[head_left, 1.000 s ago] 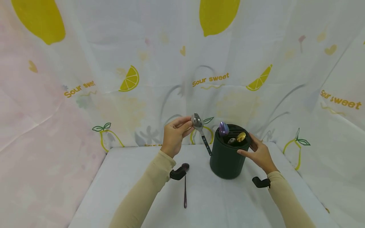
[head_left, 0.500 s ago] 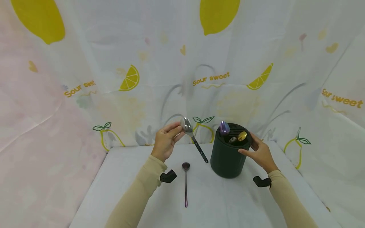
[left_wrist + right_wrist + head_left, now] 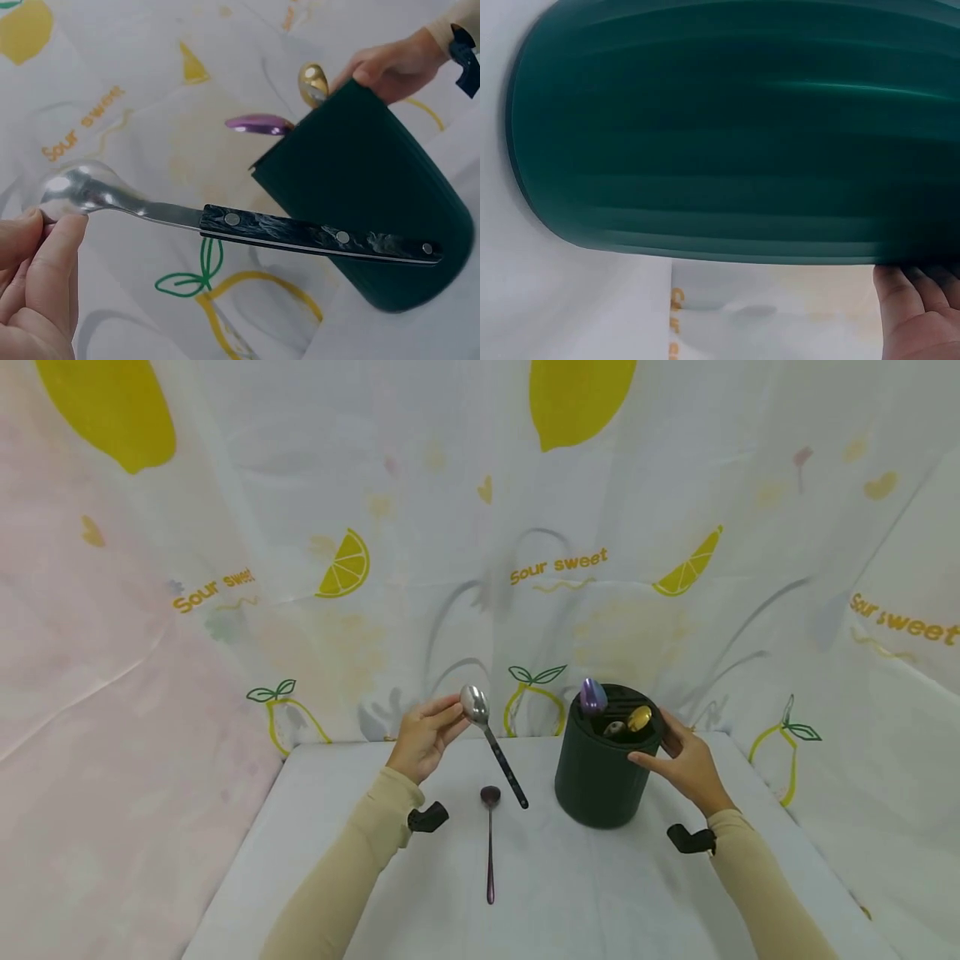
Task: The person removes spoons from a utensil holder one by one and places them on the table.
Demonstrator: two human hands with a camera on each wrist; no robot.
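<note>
A left hand (image 3: 425, 739) pinches a silver spoon (image 3: 501, 758) by its bowl, while a right hand (image 3: 686, 768) curls around the right rim of a dark green holder (image 3: 600, 785), thumb on the near side. The spoon hangs above the white table (image 3: 420, 893), left of the holder and apart from it, black handle slanting down toward the near right. Purple (image 3: 593, 697) and gold spoons (image 3: 639, 719) poke from the holder; a long dark spoon (image 3: 491, 827) lies to its left. The step in hand appears to be handling one spoon while bracing the holder; the next move calls for a secure pinch on the smooth bowl.
</note>
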